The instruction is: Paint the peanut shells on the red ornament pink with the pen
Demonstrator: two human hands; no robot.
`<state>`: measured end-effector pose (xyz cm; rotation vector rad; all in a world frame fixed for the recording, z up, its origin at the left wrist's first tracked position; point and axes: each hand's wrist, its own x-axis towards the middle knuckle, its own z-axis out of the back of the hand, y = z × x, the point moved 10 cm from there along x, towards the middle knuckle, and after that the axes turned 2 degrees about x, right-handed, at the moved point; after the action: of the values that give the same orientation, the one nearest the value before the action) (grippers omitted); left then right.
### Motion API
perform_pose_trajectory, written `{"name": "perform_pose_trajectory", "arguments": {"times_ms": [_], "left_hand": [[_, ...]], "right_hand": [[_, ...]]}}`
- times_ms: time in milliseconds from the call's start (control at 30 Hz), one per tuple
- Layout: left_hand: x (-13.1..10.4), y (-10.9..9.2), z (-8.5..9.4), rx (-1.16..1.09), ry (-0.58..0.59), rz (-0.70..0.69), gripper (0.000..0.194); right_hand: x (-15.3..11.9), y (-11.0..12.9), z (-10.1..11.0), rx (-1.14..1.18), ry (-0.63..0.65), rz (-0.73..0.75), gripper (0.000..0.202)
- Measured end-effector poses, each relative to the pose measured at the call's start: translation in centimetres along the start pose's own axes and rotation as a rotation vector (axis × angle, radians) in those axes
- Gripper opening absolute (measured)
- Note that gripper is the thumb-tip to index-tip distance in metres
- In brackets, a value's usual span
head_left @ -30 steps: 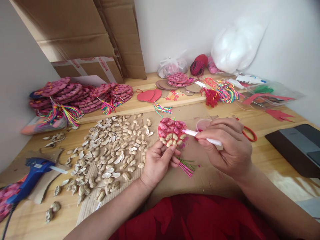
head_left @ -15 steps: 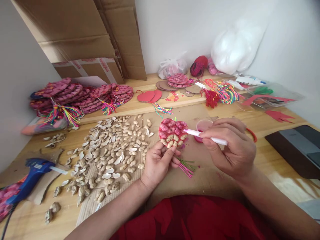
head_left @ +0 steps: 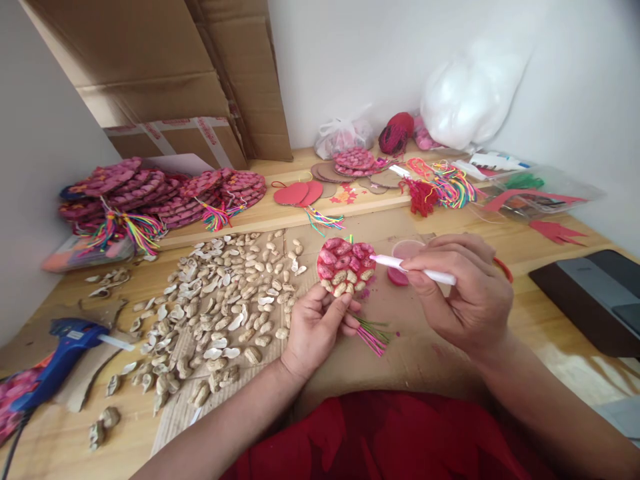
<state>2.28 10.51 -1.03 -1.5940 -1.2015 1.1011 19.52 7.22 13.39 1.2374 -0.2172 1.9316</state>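
My left hand (head_left: 317,323) pinches the lower edge of a round red disc (head_left: 327,283) covered with peanut shells. Its upper shells (head_left: 343,248) are pink, while the lower ones (head_left: 341,277) keep their natural tan. A tassel of pink and green strings (head_left: 373,335) hangs below the disc. In my right hand (head_left: 463,293) is a white marker-like pen (head_left: 430,273), gripped between thumb and fingers. Its pink tip is at the disc's right edge, by a pink shell; contact is hard to make out. Behind the pen stands a small clear cup with pink paint (head_left: 398,276), partly hidden.
Loose peanut shells (head_left: 215,313) spread over cardboard on the left, beside a blue glue gun (head_left: 75,347). Finished pink shell discs (head_left: 115,183) are stacked at the back left. Red discs (head_left: 293,193) and colourful tassels (head_left: 455,183) lie along the back; a dark device (head_left: 590,300) sits right.
The pen has shifted slightly right with my right hand, its tip moving from the pink shell towards the disc's edge. My left hand and the disc stay nearly still.
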Motion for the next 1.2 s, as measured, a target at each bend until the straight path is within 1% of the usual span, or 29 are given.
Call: {"name": "perform_pose_trajectory", "arguments": {"times_ms": [100, 267, 467, 633, 767, 900, 1100, 1200], "left_hand": [[0.0, 0.1, 0.1, 0.003, -0.004, 0.007, 0.033], [0.0, 0.0, 0.1, 0.004, 0.004, 0.01, 0.031], [0.1, 0.0, 0.2, -0.02, 0.012, 0.015, 0.028], [0.1, 0.1, 0.1, -0.045, 0.026, 0.019, 0.027], [0.2, 0.1, 0.1, -0.059, 0.029, 0.03, 0.028], [0.3, 0.3, 0.5, -0.081, -0.009, 0.029, 0.027], [0.4, 0.7, 0.5, -0.12, 0.017, 0.044, 0.029], [0.5, 0.7, 0.5, -0.148, 0.021, 0.05, 0.028]], "right_hand": [[0.0, 0.0, 0.2, 0.029, -0.016, -0.008, 0.015], [-0.1, 0.5, -0.6, 0.008, 0.061, 0.041, 0.012], [-0.1, 0.6, -0.4, -0.008, 0.033, 0.047, 0.012], [-0.3, 0.8, -1.3, -0.012, 0.097, 0.073, 0.012], [-0.3, 0.8, -1.1, -0.027, 0.083, 0.07, 0.012], [-0.2, 1.1, -0.7, -0.03, 0.058, 0.086, 0.011], [-0.4, 0.9, -1.6, -0.024, 0.13, 0.095, 0.014], [-0.3, 0.8, -1.4, -0.034, 0.105, 0.092, 0.012]]}}
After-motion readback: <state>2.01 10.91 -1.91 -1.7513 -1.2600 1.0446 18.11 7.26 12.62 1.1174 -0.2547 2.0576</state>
